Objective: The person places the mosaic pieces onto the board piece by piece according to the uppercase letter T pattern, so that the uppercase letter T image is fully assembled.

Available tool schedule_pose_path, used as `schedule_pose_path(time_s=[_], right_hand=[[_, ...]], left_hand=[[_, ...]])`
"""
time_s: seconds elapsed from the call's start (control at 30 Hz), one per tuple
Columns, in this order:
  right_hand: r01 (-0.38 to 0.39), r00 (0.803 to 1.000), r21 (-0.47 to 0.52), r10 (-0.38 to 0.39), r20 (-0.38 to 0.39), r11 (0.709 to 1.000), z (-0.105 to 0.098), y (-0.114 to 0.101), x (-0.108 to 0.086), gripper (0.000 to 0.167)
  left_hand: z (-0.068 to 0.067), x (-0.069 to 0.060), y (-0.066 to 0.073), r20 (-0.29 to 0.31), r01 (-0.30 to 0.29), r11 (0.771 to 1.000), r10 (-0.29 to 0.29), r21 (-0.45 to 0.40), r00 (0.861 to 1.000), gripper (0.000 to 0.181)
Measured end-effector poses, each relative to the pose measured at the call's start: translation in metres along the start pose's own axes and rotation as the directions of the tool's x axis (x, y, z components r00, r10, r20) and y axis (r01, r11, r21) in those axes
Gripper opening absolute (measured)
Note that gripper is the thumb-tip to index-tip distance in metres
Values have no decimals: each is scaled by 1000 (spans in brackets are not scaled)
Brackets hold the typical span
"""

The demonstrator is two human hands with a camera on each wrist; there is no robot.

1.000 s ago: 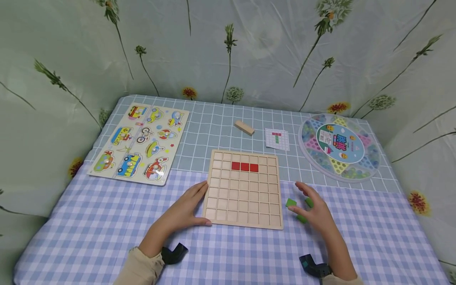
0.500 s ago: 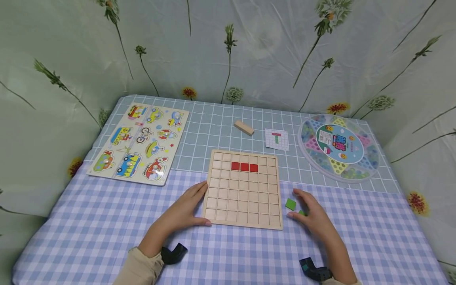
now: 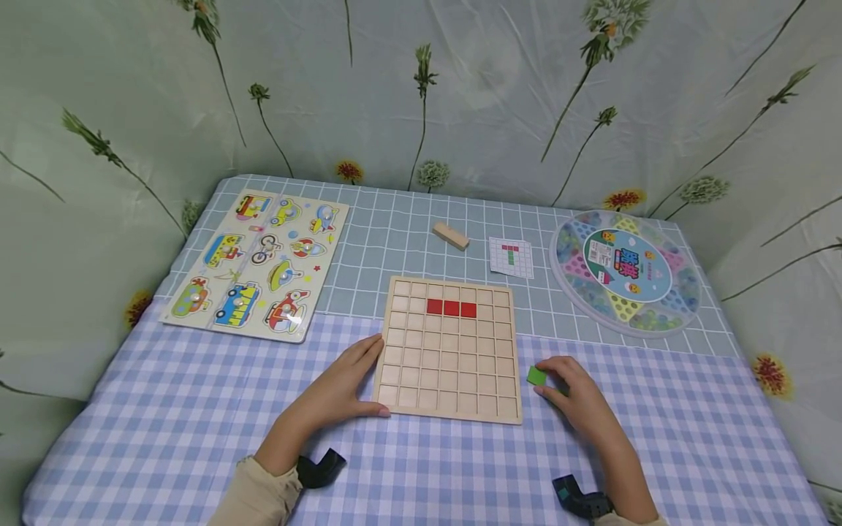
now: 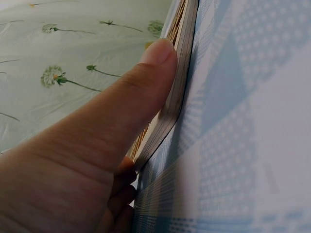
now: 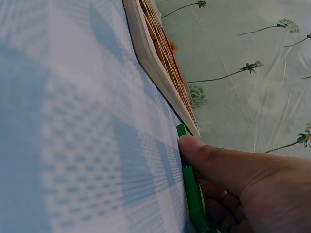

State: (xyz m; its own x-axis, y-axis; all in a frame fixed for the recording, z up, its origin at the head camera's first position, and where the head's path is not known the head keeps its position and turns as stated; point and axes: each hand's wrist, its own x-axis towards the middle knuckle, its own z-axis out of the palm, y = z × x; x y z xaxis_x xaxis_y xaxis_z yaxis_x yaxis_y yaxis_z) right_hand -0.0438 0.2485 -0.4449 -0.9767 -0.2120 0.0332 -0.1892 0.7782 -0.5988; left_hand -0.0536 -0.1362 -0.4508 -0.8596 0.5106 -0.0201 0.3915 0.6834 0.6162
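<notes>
A wooden grid board point(image 3: 449, 359) lies in the middle, with three red tiles point(image 3: 452, 308) in a row in its upper part. My left hand point(image 3: 332, 387) rests against the board's lower left corner, its thumb straight along the front edge and its fingers at the left edge. Right of the board, my right hand point(image 3: 579, 398) has thumb and forefinger at opposite sides of a green tile point(image 3: 536, 375), pinching it at the table. In the right wrist view another green tile point(image 5: 195, 199) lies below the thumb; the head view hides it under the hand.
Behind the board are a wooden block point(image 3: 451, 236) and a paper card point(image 3: 511, 257) with a red and green T pattern. A vehicle puzzle board point(image 3: 259, 264) lies at left. A round clear game case point(image 3: 628, 274) is at the back right.
My right hand has moved slightly left and towards me, its thumb and forefinger closing in on the nearest green tile; the other green tiles are now covered. The left hand has stayed put.
</notes>
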Motion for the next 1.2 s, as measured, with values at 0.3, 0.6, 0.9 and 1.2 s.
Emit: schedule_pose_path(time_s=[0.3, 0.6, 0.9, 1.2], right_hand=[[-25, 999, 27, 26, -23, 999, 1, 0, 0, 30], [117, 977, 77, -100, -187, 990, -3, -12, 2, 34], [362, 902, 202, -287, -324, 910, -10, -71, 29, 38], [296, 947, 321, -232, -223, 899, 22, -88, 65, 33]], left_hand=[[1, 0, -1, -1, -2, 1000, 2, 9, 1000, 111], [1, 0, -2, -4, -7, 1000, 7, 3, 1000, 111], [0, 1, -1, 3, -11, 1000, 11, -2, 1000, 110], [0, 0, -1, -1, -5, 1000, 5, -4, 1000, 110]])
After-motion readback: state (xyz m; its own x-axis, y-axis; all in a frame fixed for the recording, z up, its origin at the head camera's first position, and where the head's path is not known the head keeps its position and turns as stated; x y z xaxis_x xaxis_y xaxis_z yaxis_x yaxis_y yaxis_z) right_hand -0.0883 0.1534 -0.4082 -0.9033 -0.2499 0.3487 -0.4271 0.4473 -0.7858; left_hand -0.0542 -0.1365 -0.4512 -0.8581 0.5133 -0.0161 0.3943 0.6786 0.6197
